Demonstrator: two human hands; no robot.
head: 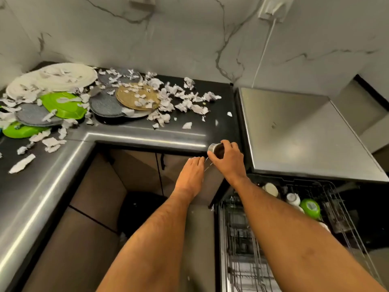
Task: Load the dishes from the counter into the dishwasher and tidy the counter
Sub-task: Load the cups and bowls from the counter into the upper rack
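Head view: right hand (228,160) curled round a small metal cup (215,149), tipped on its side just past the near counter edge (147,140). Left hand (190,172) flat, fingers straight, holding nothing, just beside the cup. Far left: plates (63,77), green lids (63,104) and torn paper bits (185,102) on the counter. Near right: open dishwasher rack (315,207) with a few dishes inside. Step in hand, likely: emptying the cup. Next: cup down into the rack, mouth down, then back for plates
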